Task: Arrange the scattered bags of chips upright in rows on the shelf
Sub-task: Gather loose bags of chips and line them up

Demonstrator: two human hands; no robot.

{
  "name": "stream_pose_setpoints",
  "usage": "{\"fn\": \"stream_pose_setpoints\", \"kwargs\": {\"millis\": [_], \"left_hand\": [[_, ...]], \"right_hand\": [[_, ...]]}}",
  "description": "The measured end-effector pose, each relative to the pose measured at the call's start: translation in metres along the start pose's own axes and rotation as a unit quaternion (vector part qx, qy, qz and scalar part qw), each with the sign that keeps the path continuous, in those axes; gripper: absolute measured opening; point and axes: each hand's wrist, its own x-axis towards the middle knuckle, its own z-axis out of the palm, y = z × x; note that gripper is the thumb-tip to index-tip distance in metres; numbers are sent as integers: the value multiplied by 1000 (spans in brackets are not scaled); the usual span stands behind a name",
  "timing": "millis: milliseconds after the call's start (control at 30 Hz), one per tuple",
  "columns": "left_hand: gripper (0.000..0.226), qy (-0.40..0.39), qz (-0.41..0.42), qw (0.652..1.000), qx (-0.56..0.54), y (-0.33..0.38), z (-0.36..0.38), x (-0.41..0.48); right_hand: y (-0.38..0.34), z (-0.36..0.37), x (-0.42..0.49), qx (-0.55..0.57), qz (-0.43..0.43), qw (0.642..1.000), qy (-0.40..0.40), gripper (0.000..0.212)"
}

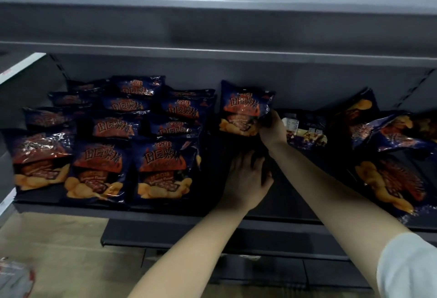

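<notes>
At shelf front, 6 o'clock: dark lip of the shelf (165,213). Just past it the left hand (246,177) lies palm down on the board, fingers spread loose, grasping nothing. At its 9 o'clock, upright bags (101,167) stand in three rows running back. At its 3 o'clock, a flat bag (390,184) lies face up. Farther in, 12 o'clock, the right hand (272,130) grips the lower right corner of the held bag (243,111), upright, just right of the rows. At 2 o'clock, loose bags (364,120) lie tumbled toward the back.
</notes>
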Motion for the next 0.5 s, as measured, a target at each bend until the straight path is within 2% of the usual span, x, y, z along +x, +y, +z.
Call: {"fn": "stream_pose_setpoints", "kwargs": {"millis": [133, 333, 500], "left_hand": [[51, -22, 4, 1000, -3, -1, 1, 2], [54, -21, 9, 1000, -21, -1, -1, 2], [59, -19, 13, 1000, -20, -1, -2, 1]], "right_hand": [[-7, 17, 10, -22, 10, 1000, 11, 29], [-11, 27, 18, -63, 37, 997, 39, 55], [-6, 27, 10, -14, 50, 996, 70, 60]]}}
